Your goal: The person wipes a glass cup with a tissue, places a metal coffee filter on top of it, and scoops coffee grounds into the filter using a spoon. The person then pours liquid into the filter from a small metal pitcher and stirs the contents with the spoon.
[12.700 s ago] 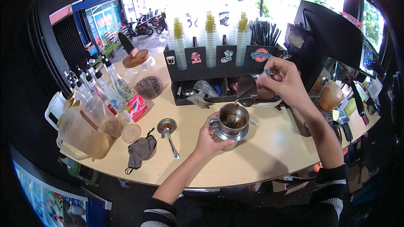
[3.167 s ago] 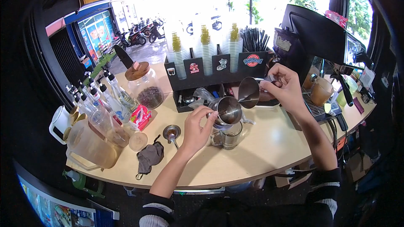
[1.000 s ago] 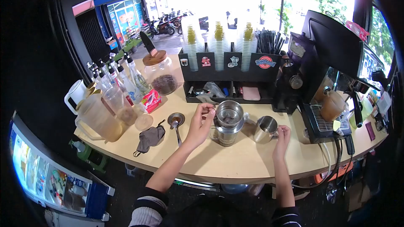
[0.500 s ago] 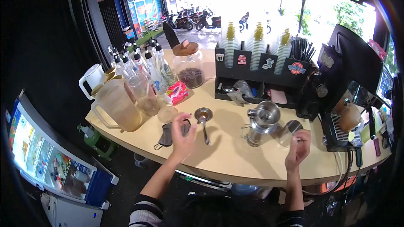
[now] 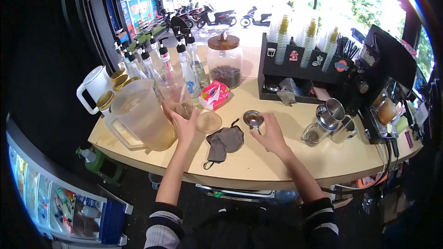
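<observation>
My left hand (image 5: 182,128) is around the lower part of a clear jar (image 5: 174,86), its thumb on the right side and its fingers on the left. The jar holds a little brownish matter at the bottom. A round wooden lid (image 5: 209,122) lies beside that hand. My right hand (image 5: 273,136) is closed on the handle of a metal spoon, mostly hidden by the fingers. The spoon's bowl end rests at a small round metal dish (image 5: 253,118). A grey cloth mask (image 5: 225,144) lies between my hands.
At left stand a large frosted pitcher (image 5: 138,115), a white jug (image 5: 97,85) and several pump bottles (image 5: 187,71). Behind are a jar of dark beans (image 5: 224,71) and a red tissue pack (image 5: 214,96). Rightward stand metal cups (image 5: 328,115), a black cup rack (image 5: 295,62) and an espresso machine (image 5: 385,115).
My left hand has moved left from above the mask onto the clear jar. My right hand has left the metal cups and come to the spoon. The view has shifted slightly.
</observation>
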`<action>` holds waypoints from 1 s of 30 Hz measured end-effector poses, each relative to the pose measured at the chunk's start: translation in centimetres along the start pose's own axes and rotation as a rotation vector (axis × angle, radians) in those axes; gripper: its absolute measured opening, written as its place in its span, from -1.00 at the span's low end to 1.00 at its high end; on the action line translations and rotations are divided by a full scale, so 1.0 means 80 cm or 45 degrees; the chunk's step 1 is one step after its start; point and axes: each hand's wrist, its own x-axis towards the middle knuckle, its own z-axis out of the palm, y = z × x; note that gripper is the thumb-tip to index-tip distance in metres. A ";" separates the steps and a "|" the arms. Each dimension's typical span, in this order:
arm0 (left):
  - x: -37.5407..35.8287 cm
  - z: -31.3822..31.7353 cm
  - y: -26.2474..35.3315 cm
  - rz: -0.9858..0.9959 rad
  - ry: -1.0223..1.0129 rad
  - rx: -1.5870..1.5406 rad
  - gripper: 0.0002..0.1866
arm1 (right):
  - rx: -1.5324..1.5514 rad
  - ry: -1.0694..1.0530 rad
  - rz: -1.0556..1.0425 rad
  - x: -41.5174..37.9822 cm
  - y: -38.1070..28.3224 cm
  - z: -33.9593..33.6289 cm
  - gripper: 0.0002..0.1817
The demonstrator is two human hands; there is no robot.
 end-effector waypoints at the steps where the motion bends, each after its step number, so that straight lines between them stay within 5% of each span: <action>1: 0.007 0.000 0.000 -0.055 0.011 -0.040 0.15 | -0.017 0.009 0.007 0.005 0.001 0.009 -0.37; 6: 0.033 0.016 -0.029 -0.195 0.099 -0.137 0.13 | -0.310 -0.225 0.405 0.036 -0.005 0.030 -0.02; 11: 0.035 0.015 -0.032 -0.192 0.172 -0.086 0.06 | -0.341 -0.240 0.500 0.045 -0.001 0.035 0.01; 26: -0.006 0.008 -0.003 0.019 -0.172 -0.553 0.12 | -0.253 -0.219 0.563 0.044 0.015 0.023 0.01; 30: -0.009 0.006 0.002 0.005 -0.242 -0.676 0.10 | -0.281 -0.039 0.399 0.014 -0.018 0.002 -0.15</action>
